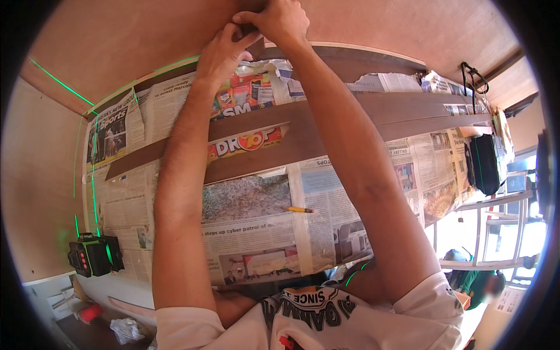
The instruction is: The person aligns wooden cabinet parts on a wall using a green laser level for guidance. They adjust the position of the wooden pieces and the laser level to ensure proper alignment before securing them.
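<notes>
My two arms reach up to the far edge of a newspaper-covered surface point(256, 230), where both hands meet against a reddish-brown wooden panel point(146, 35). My left hand point(224, 53) is closed, thumb and fingers bent toward a small dark brown piece that my hands mostly hide. Just to its right, my right hand point(282, 24) is closed at the same spot, its thumb stretched toward the left fingers. A dark brown strip point(367, 61) lies along the panel's foot. Nearer, long brown wooden strips point(408, 100) cross the newspaper beneath my forearms. A short yellow pencil point(300, 209) rests between my arms.
A laser level point(93, 256) at the left casts green lines on newspaper and walls. At the right are a black boxy device point(487, 163), a looped black cable point(475, 79) and a ladder point(478, 233). Another person point(481, 286) is below, lower right. A plastic bag point(126, 331) lies lower left.
</notes>
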`<state>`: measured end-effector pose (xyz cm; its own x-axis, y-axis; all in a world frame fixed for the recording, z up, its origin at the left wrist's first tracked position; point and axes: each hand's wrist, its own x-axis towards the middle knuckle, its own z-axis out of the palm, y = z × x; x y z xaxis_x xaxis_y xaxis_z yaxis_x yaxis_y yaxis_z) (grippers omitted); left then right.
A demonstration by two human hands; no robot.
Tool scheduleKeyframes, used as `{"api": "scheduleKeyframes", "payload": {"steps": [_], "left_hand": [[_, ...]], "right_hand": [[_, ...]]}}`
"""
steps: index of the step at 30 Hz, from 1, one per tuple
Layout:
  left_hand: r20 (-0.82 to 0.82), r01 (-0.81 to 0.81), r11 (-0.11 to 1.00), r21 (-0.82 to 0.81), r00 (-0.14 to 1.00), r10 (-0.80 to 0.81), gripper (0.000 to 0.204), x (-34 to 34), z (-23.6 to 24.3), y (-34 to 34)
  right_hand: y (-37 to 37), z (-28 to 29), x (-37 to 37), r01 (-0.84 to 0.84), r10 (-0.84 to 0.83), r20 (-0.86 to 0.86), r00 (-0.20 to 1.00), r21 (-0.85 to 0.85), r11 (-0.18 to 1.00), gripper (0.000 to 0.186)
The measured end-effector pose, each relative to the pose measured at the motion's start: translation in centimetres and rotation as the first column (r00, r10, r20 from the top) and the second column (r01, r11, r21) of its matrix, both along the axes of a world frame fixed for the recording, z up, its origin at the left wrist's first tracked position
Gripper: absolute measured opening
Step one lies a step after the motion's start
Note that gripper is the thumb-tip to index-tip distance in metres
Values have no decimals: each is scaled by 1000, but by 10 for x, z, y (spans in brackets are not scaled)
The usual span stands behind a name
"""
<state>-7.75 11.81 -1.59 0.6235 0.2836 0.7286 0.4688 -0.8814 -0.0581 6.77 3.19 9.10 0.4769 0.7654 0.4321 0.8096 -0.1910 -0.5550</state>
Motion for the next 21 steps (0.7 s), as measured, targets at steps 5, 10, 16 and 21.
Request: {"api": "scheduleKeyframes", "payload": {"steps": [5,10,16,21], "left_hand": [[-67,-27,1000,1,997,27,68,3,0,-2],[-81,-44,999,23,996,45,67,-2,-1,2],[-111,-75,997,3,991,75,69,-1,4,-6],[-109,-15,999,42,994,20,76,22,5,-6]], "right_hand": [[-6,-1,1,-10,10,-6,1000,64,998,65],[-8,5,-6,4,-3,-49,999,25,1000,61],[-15,-7,21,-115,115,-32,993,-2,993,51],[-53,-57,164,160,-132,306,943,-67,985,40]]}}
